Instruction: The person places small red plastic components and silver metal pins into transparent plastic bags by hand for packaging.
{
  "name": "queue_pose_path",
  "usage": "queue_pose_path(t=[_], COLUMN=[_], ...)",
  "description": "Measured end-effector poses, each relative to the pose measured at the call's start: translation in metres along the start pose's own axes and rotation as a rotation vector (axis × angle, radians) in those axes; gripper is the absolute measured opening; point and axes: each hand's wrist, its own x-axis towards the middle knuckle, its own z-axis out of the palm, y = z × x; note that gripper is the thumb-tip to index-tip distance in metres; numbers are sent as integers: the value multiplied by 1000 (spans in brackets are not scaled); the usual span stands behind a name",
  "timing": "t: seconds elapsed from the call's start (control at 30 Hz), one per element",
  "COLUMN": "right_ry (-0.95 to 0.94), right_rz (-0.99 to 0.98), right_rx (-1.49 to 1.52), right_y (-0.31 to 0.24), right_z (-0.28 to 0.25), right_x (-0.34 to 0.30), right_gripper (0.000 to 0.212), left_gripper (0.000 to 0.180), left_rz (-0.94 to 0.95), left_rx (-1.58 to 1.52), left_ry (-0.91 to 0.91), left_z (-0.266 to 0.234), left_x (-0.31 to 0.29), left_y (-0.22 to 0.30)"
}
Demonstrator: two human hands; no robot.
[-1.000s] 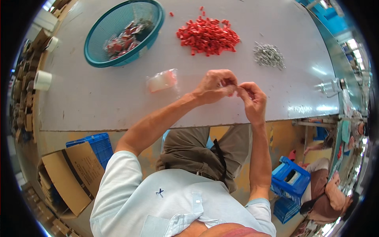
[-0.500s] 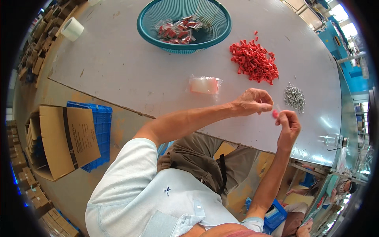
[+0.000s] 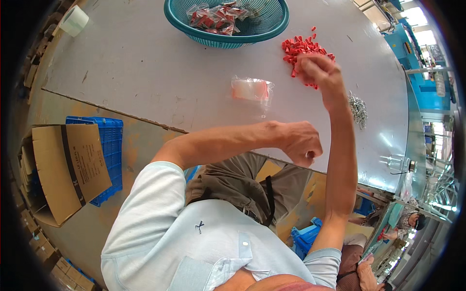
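At the red tubular caps (image 3: pixel 300 45), can't tell grip, right hand (image 3: pixel 318 70) or left hand (image 3: pixel 299 140); could totally scatter some by rushing.

A broad pale grey table (image 3: pixel 145 72) fills the far middle of the scene, its near edge chipped, with bright glare along its right end. The worn floor (image 3: pixel 128 165), patched in yellowish tones, shows on the left, where an open cardboard box (image 3: pixel 73 169) stands just beside a blue crate (image 3: pixel 110 155), more cartons (image 3: pixel 43 247) lie toward the near left corner, and a blue plastic stool (image 3: pixel 305 236) sits near right. At far right, strong light comes through bright windows (image 3: pixel 417 19) near blue equipment (image 3: pixel 400 43).
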Motion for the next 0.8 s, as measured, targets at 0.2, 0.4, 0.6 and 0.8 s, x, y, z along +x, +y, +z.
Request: queue_pose_path(t=[0.2, 0.4, 0.6, 0.8], right_ry=[-79, -65, -46, 48], right_rz=[148, 198, 225, 273], right_rx=[-7, 24, 83, -124], right_y=[67, 64, 60, 55], right_z=[17, 47, 50, 39], right_x=[-59, -57, -58, -66], right_gripper=[14, 16, 17, 21], left_gripper=[9, 18, 19, 21], left_rz=[33, -381, -441, -372], left_rx=[233, 728, 528, 535], left_ry=[110, 506, 422, 383], left_z=[-32, -87, -77, -64], left_x=[-40, -118, -123, -110], left_y=[46, 33, 22, 13])
